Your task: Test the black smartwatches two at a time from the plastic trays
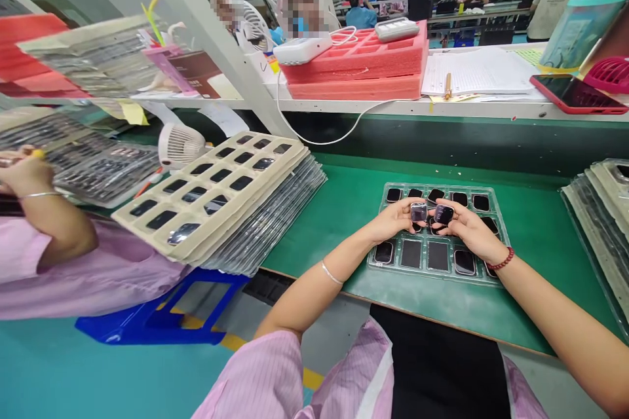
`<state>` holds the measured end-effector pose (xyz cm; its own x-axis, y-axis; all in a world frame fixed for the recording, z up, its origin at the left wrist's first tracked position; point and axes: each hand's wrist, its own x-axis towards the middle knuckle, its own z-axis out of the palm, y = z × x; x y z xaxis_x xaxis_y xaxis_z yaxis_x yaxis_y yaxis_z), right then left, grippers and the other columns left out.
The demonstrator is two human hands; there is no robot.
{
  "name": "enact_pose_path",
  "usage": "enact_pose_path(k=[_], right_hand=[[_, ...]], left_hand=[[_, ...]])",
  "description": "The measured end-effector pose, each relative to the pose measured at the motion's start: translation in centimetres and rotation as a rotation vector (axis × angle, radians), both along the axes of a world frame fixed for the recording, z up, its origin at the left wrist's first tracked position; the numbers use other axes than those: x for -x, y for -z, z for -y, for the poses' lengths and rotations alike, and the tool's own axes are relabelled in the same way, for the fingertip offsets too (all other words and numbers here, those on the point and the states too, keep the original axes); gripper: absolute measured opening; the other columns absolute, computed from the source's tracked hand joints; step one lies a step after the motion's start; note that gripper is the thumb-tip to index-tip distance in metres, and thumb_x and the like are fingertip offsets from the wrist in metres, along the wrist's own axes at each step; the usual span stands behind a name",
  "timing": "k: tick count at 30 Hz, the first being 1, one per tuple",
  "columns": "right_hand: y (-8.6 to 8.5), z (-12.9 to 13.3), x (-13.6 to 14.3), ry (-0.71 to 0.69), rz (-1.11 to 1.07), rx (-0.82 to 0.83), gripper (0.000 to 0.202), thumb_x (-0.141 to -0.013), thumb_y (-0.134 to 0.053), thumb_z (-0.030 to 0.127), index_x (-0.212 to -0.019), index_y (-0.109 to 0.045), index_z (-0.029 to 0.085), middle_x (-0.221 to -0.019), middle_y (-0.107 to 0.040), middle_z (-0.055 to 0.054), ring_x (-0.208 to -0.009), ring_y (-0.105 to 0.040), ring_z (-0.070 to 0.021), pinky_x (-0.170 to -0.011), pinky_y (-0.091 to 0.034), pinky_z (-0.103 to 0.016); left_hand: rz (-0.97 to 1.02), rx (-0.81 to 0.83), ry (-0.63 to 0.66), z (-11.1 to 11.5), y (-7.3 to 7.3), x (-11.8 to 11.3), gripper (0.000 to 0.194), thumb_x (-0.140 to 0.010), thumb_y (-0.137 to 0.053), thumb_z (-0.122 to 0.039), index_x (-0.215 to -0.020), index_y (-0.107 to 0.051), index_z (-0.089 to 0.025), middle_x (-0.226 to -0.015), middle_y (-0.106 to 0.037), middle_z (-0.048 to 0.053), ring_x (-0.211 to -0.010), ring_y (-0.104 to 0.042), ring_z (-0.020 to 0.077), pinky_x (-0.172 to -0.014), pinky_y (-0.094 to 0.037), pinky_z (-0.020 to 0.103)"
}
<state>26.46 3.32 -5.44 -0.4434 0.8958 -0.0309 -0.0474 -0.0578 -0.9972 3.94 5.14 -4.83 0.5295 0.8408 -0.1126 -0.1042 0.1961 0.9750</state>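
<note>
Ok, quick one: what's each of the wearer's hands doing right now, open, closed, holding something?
Left hand: closed, holding a greyish square piece.
Right hand: closed, holding a dark square piece.

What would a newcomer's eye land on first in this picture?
Probably the left hand and right hand, each holding a small square piece over the clear tray. Next, the red foam trays on the shelf, under two white devices. Left of the hands sits a cream tray of dark screens.

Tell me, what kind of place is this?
Probably a factory workroom: small watch-like pieces sit in a clear tray on a green workbench, stacked trays stand nearby, and people are at benches beyond.
</note>
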Motion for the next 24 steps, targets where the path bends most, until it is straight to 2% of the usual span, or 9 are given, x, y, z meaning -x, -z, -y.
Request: enact_pose_path(k=[8, 12, 15, 17, 19, 21, 22, 24], right_hand=[[-0.1, 0.2, 0.1, 0.021, -0.01, -0.018, 0.056, -0.077, -0.052, 0.018, -0.133, -0.046, 0.021, -0.12, -0.063, -0.01, -0.093, -0.067, -0.0189, -0.084, -0.056, -0.039], [-0.4, 0.3, 0.2, 0.009, -0.017, -0.02, 0.057, -0.076, -0.054, 0.018, -0.132, -0.045, 0.021, -0.118, -0.063, -0.01, -0.091, -0.066, -0.0181, -0.082, -0.056, -0.037], [-0.5, 0.3, 0.2, 0.015, -0.013, -0.029, 0.055, -0.078, -0.056, 0.02, -0.132, -0.045, 0.02, -0.119, -0.062, -0.011, -0.09, -0.067, -0.018, -0.081, -0.056, -0.037], [-0.5, 0.4, 0.3, 0.021, -0.017, -0.024, 0.054, -0.079, -0.057, 0.021, -0.132, -0.046, 0.02, -0.118, -0.063, -0.011, -0.089, -0.067, -0.0183, -0.079, -0.056, -0.036], [-0.3, 0.3, 0.3, 0.02, -0.029, -0.014, 0.053, -0.08, -0.058, 0.022, -0.131, -0.046, 0.02, -0.117, -0.064, -0.011, -0.088, -0.067, -0.018, -0.077, -0.056, -0.035], [-0.2, 0.2, 0.3, 0.014, -0.045, -0.004, 0.051, -0.08, -0.059, 0.022, -0.13, -0.048, 0.02, -0.116, -0.064, -0.011, -0.086, -0.067, -0.017, -0.075, -0.056, -0.033], [-0.1, 0.1, 0.3, 0.011, -0.053, -0.001, 0.05, -0.079, -0.06, 0.021, -0.129, -0.049, 0.02, -0.116, -0.065, -0.01, -0.085, -0.067, -0.0165, -0.074, -0.057, -0.032], [0.0, 0.0, 0.3, 0.016, -0.065, 0.0, 0.048, -0.079, -0.06, 0.019, -0.127, -0.051, 0.02, -0.115, -0.065, -0.01, -0.083, -0.068, -0.016, -0.072, -0.057, -0.03]], left_hand=[[-0.054, -0.036, 0.011, 0.3, -0.6, -0.3, 0.06, -0.065, -0.064, -0.013, -0.124, -0.051, -0.015, -0.109, -0.063, 0.011, -0.089, -0.067, 0.0214, -0.066, -0.052, 0.025], [-0.086, -0.038, 0.01, 0.2, -1.0, -0.1, 0.057, -0.074, -0.068, -0.03, -0.126, -0.049, -0.014, -0.11, -0.062, 0.013, -0.09, -0.068, 0.0228, -0.066, -0.052, 0.025], [-0.157, -0.079, -0.026, 0.9, -1.5, 0.3, 0.049, -0.082, -0.062, -0.042, -0.12, -0.052, -0.014, -0.104, -0.063, 0.012, -0.083, -0.069, 0.0222, -0.064, -0.051, 0.026], [-0.289, -0.203, -0.07, 1.9, -1.7, 0.3, 0.036, -0.086, -0.056, -0.042, -0.108, -0.059, -0.014, -0.092, -0.065, 0.009, -0.078, -0.067, 0.02, -0.066, -0.051, 0.028], [-0.498, -0.398, -0.092, 3.3, -1.7, 0.2, 0.024, -0.088, -0.053, -0.036, -0.093, -0.064, -0.015, -0.085, -0.066, 0.007, -0.082, -0.064, 0.0205, -0.076, -0.051, 0.034], [-0.725, -0.61, -0.119, 5.0, -1.6, -0.1, 0.017, -0.086, -0.055, -0.029, -0.089, -0.067, -0.017, -0.098, -0.066, 0.009, -0.099, -0.059, 0.0254, -0.09, -0.047, 0.042], [-0.811, -0.705, -0.157, 6.0, -1.6, -0.2, 0.016, -0.084, -0.058, -0.027, -0.093, -0.068, -0.018, -0.11, -0.063, 0.01, -0.109, -0.055, 0.0284, -0.096, -0.043, 0.046], [-0.863, -0.85, -0.285, 8.3, -1.9, 0.1, 0.031, -0.082, -0.06, -0.026, -0.112, -0.063, -0.02, -0.131, -0.051, 0.013, -0.124, -0.044, 0.0319, -0.105, -0.037, 0.051]])
